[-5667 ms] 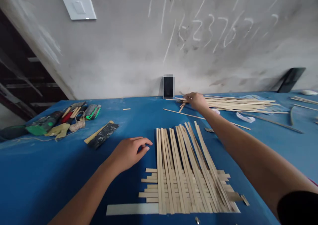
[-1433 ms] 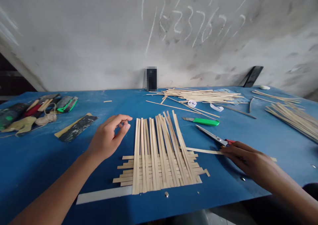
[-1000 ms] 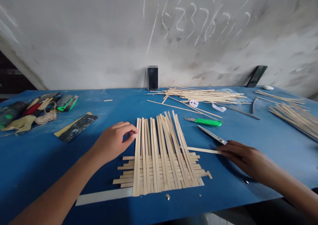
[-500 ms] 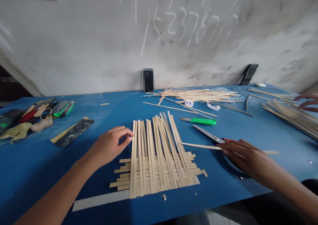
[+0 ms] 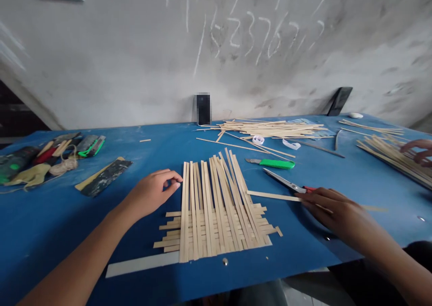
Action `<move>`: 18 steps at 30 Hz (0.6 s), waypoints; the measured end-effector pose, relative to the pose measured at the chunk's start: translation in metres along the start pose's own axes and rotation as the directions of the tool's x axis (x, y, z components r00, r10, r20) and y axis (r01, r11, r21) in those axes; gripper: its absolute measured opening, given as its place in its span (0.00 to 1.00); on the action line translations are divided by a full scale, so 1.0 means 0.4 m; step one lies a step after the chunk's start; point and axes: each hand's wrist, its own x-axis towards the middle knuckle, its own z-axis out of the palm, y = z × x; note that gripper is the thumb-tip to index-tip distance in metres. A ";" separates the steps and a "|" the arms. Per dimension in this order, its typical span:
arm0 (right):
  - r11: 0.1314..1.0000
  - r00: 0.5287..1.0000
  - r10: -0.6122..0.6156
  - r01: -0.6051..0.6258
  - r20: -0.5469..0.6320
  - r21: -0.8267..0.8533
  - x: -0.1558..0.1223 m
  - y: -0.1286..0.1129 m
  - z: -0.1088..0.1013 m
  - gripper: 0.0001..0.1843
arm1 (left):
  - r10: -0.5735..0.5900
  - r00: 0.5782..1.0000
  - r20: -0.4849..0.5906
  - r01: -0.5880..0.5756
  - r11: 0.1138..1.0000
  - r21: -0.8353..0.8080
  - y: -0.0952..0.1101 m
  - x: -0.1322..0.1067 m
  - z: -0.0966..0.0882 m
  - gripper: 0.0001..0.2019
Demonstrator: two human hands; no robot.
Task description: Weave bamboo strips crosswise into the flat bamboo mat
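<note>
At a blue tabletop, a person's left hand rests with curled fingertips against the outermost upright strip of a half-woven bamboo mat, its grip loosely apart and clamped on nothing. The right hand lies flat, grip spread, over a loose strip that runs from the mat's right edge under the fingers. Red-handled scissors lie just beyond that strip, with a green utility knife behind them and a pile of strips near the wall. At far right, another person's hand touches a second bundle.
</note>
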 end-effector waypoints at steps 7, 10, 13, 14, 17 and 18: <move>0.997 0.997 0.079 -0.079 0.027 0.008 -0.019 -0.012 0.002 0.23 | 0.014 0.999 0.029 -0.013 1.000 -0.022 0.014 -0.001 0.001 0.13; 0.996 0.994 0.089 -0.091 0.069 0.022 0.011 -0.045 0.004 0.21 | 0.016 1.000 0.019 -0.015 1.000 -0.024 0.020 -0.001 -0.004 0.12; 0.995 0.993 0.018 -0.029 0.120 0.091 0.044 -0.063 0.005 0.20 | 0.031 0.999 0.007 -0.031 0.999 -0.027 0.021 -0.003 -0.008 0.13; 0.994 0.991 -0.007 -0.008 0.133 0.107 0.051 -0.065 0.006 0.20 | 0.038 0.999 0.005 -0.038 0.999 -0.029 0.021 -0.004 -0.007 0.13; 0.995 0.986 -0.026 0.010 0.163 0.096 0.055 -0.070 0.012 0.21 | 0.056 0.998 -0.002 -0.056 0.998 -0.038 0.017 -0.006 -0.002 0.13; 0.996 0.986 -0.019 0.004 0.168 0.087 0.052 -0.072 0.015 0.21 | 0.059 0.998 -0.003 -0.059 0.997 -0.040 0.015 -0.007 0.000 0.12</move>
